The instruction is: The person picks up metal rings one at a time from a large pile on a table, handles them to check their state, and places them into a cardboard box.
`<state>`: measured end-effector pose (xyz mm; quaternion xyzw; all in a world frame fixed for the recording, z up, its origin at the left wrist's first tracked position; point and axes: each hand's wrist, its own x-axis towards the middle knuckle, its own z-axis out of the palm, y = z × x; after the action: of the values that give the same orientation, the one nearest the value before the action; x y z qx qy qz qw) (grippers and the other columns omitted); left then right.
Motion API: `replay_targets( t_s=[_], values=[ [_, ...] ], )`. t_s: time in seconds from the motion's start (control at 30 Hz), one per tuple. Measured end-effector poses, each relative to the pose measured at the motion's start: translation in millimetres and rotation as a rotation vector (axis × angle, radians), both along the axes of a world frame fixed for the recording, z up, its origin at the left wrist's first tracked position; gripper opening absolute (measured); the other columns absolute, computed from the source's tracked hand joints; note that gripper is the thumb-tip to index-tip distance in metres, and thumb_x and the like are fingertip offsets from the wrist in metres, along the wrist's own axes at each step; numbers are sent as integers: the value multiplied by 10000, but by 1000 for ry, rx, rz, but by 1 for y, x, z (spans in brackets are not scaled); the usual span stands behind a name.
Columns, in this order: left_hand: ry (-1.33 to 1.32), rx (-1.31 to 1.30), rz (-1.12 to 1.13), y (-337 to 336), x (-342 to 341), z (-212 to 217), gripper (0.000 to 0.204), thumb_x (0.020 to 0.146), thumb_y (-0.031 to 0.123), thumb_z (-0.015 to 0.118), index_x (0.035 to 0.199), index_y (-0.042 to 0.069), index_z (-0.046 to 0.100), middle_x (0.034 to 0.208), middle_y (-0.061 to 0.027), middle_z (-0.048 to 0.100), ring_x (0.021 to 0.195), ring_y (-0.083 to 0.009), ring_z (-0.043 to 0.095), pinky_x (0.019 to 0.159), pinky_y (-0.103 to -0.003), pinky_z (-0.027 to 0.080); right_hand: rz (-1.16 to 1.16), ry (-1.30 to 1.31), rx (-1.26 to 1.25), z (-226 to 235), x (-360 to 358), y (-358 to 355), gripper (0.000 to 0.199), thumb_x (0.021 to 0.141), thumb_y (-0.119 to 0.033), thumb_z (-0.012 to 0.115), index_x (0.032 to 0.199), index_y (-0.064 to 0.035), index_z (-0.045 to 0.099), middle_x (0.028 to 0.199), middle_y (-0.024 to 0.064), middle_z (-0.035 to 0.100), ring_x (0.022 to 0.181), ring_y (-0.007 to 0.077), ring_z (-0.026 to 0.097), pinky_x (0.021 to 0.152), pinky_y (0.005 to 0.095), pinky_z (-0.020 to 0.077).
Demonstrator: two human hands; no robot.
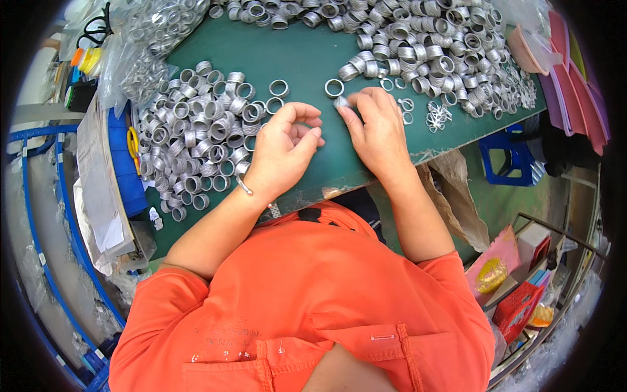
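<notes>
Head view: right hand (377, 134) pinched one grey metallic ring (341, 102) over green table (261, 52); left hand (284, 150) curled loosely, grip unclear; ribbed cylindrical rings (192, 124) lay heaped beside it; crinkled clear plastic bag (153, 29) held more

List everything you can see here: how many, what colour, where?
Table: one, green, top centre
Rings: too many to count, silver, heaped left and far right on table
Thin rings: several, silver, table's right half
Bags: several, clear, upper left
Scissors: one pair, black-handled, upper left
Tub: one, pink, upper right
Stool: one, blue, right
Rack: one, blue, far left
Basket: one, red, lower right
Shirt: one, orange, bottom centre
Bracelet: one, silver, left wrist
Left hand: one, bare, beside left heap
Right hand: one, bare, fingertips at a ring
</notes>
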<state>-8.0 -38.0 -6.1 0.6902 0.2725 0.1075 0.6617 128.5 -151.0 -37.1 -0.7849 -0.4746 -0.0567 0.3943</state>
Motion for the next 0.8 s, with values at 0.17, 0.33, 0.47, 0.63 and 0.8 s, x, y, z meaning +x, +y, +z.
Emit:
replay_targets(
  t_s=[0.17,0.33,0.47,0.63,0.8],
  values=[
    [-69,-185,22,0,-6,-4,344,864,20,610,1167,-23,452,1122,-161,543,945,-186,617,813,-289,524,211,550,150,3,-14,-10,143,753,-16,690,860,-20,594,974,129,623,886,260,604,762,329,482],
    [-262,-281,-46,-6,-3,-8,457,806,-63,644,1196,-7,412,1129,-155,549,1016,-204,590,887,-315,501,272,791,493,3,-36,-20,258,777,88,611,993,-9,508,1017,125,605,950,209,608,814,305,487],
    [-309,-113,-74,-10,-5,-11,529,753,-109,667,1204,6,415,1130,-149,552,1035,-210,577,893,-325,495,218,1089,457,7,-30,-27,217,901,14,515,1108,0,451,1030,98,579,921,156,597,789,272,490],
    [-392,229,-57,-12,-5,-16,490,732,-95,667,1172,-9,468,1089,-134,582,978,-197,619,801,-298,534,278,1259,311,13,-36,-27,198,937,-74,524,1109,1,459,988,80,577,866,121,585,731,253,493],
    [-273,224,-53,-11,-6,-8,439,767,-72,647,1166,-9,475,1076,-116,573,948,-183,622,771,-277,529,347,1035,519,4,-39,-25,418,798,87,639,1143,-1,421,1158,142,505,1003,188,571,809,280,495]
  ],
)
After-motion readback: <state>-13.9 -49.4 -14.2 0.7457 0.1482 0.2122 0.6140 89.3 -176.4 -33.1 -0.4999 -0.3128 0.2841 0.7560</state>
